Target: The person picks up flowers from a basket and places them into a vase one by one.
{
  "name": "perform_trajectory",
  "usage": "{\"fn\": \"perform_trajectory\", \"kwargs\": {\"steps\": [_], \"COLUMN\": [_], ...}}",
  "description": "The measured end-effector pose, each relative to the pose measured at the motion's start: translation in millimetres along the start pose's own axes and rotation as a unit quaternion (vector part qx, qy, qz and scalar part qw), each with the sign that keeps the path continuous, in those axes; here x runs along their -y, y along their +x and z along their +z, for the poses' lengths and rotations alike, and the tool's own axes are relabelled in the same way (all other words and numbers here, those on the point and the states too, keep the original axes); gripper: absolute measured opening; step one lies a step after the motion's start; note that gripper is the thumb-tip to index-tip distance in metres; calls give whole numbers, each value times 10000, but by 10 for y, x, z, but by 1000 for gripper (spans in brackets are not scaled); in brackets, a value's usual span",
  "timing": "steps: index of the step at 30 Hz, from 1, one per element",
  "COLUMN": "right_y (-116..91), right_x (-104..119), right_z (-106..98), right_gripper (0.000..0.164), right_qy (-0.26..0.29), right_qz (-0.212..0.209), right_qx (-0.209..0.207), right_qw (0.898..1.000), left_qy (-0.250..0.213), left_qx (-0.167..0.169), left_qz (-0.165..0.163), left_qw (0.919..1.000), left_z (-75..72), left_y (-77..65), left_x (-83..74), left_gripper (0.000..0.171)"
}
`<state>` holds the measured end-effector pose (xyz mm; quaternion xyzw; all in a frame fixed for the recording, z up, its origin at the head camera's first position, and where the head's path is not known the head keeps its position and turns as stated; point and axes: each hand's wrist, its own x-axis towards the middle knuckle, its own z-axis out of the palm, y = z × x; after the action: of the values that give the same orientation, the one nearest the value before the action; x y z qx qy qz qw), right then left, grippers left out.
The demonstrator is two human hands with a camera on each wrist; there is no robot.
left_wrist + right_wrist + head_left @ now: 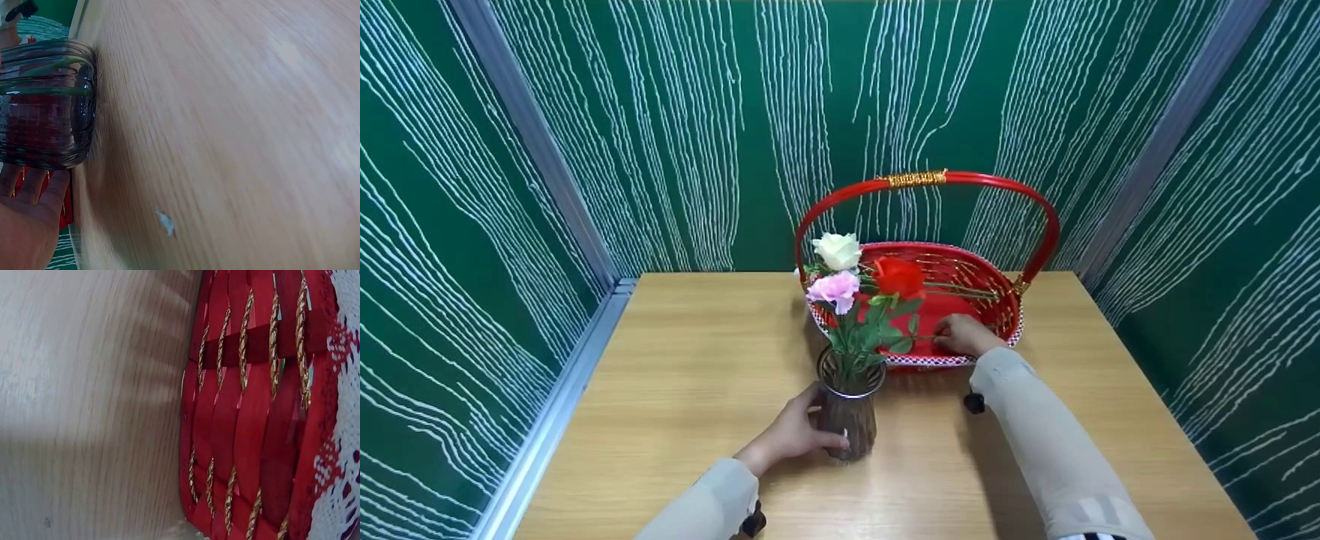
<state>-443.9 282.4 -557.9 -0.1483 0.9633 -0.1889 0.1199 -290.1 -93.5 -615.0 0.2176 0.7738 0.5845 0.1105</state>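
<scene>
Head view downward, wrist close-ups, table [697, 337] shared

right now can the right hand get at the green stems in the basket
Probably yes: nothing visible stands between the right hand and the green stems, though its grip seems taken by another stem.

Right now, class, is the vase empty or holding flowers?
Holding flowers: the left wrist view shows green stems inside the clear vase.
</scene>
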Motion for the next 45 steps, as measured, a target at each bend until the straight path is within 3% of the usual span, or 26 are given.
{"fn": "perform_trajectory", "kwargs": {"steps": [10,17,24,30,45], "right_y": [-16,-18,-59,-110,-312], "right_x": [-6,-28,41,135,258], "right_z": [-43,-34,-109,-224,-413], "right_gripper": [23,24,26,27,27], "right_qy": [318,684,589,457,872], "right_qz": [178,-131,-277,-86,217], "right_qx": [-231,-734,-1062,-1083,-1036], "right_qw": [9991,9949,9922,9930,9906], "left_qy": [48,-17,70,-13,76], "left_qx": [12,6,6,-2,-67], "left_qz": [45,-5,39,24,71], "left_qw": [10000,10000,10000,10000,9999], "left_z": [7,11,10,18,11], "left_y": [13,4,-5,-8,-7], "left_x": [-8,3,8,9,-5], "left_gripper": [82,83,80,80,76]}}
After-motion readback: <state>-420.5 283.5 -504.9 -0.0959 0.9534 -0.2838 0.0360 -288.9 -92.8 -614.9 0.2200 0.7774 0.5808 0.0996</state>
